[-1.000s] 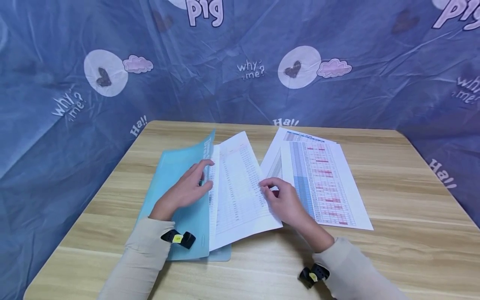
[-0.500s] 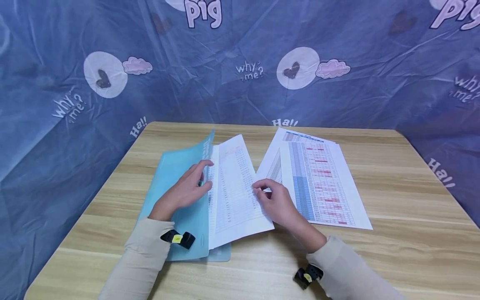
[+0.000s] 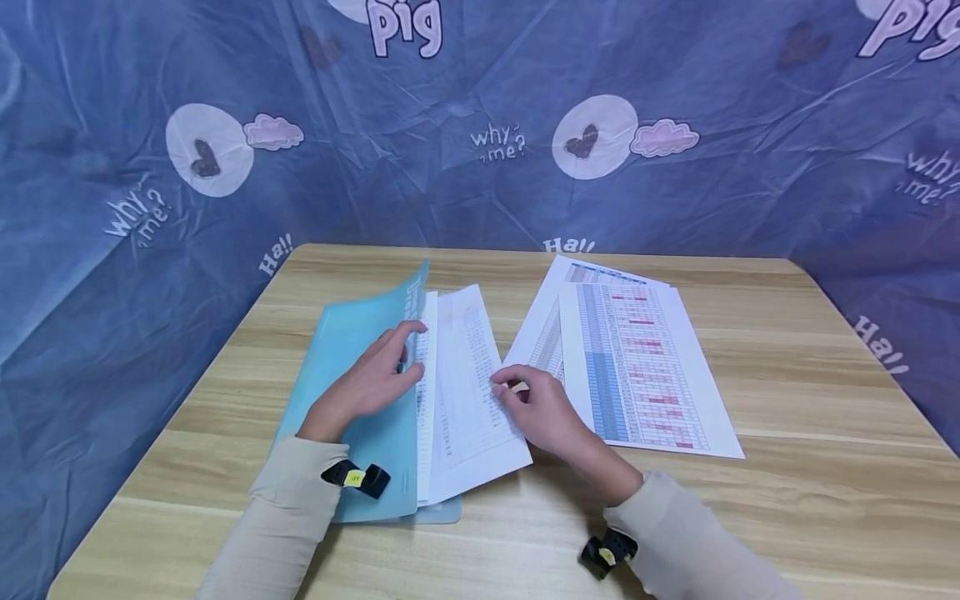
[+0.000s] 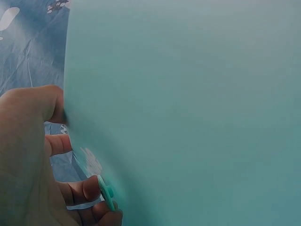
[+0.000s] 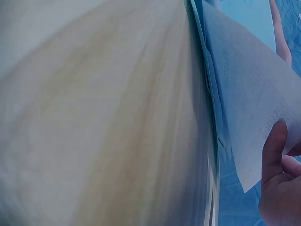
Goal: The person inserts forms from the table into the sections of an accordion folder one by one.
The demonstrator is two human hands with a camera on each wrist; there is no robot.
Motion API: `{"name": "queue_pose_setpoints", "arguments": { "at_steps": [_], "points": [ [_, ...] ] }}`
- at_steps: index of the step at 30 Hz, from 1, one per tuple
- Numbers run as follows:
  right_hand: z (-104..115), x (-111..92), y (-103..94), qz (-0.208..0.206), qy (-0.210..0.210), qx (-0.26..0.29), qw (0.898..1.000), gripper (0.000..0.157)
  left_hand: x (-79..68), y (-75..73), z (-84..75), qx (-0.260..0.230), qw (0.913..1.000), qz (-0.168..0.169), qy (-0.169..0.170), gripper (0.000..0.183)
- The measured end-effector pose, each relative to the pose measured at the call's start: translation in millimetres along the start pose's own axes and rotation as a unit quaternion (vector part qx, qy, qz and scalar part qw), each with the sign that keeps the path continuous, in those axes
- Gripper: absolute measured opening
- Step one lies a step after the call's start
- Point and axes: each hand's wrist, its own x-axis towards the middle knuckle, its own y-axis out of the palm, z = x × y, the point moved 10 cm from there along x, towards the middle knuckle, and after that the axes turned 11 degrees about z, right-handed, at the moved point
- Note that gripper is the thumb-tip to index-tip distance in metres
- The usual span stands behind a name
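A light blue plastic file folder (image 3: pixel 356 312) lies to the left on the table, its cover lifted partway. My left hand (image 3: pixel 366 382) grips the cover's free edge. In the left wrist view, the fingers curl over the rim of the cover (image 4: pixel 183 108), near a small green button tab (image 4: pixel 106 193). Between the folder's covers sits a white printed sheet (image 3: pixel 465 417), its right part sticking out at a slant. My right hand (image 3: pixel 546 410) pinches this sheet by its right edge, thumb against its face in the right wrist view. The sheet's left part is hidden by the cover.
Right of my right hand, a printed table sheet (image 3: pixel 652 375) with blue columns and red marks overlaps another printed sheet (image 3: pixel 538 333). Both lie flat on the wooden table (image 3: pixel 810 400). A blue patterned cloth (image 3: pixel 420 183) hangs behind the table.
My right hand has moved left with the sheet, whose outer edge now lies closer to the folder. The left hand and the cover have stayed in place.
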Motion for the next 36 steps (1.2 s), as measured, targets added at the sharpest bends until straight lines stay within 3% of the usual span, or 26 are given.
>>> {"name": "queue_pose_setpoints", "arguments": {
  "at_steps": [13,23,36],
  "points": [
    [-5,0,9.7,0.028,0.024,-0.021,0.999,0.018,-1.8,0.0,-0.7,-0.002,1.0,-0.002,0.003,0.05],
    [-5,-1,34.5,0.127,0.025,0.009,0.992,0.028,-1.7,0.2,0.2,-0.002,1.0,-0.002,0.0,0.051],
    [4,-1,51.9,0.172,0.008,-0.03,0.985,0.032,-1.4,2.0,0.8,-0.004,1.0,0.0,0.0,0.05]
  ]
}}
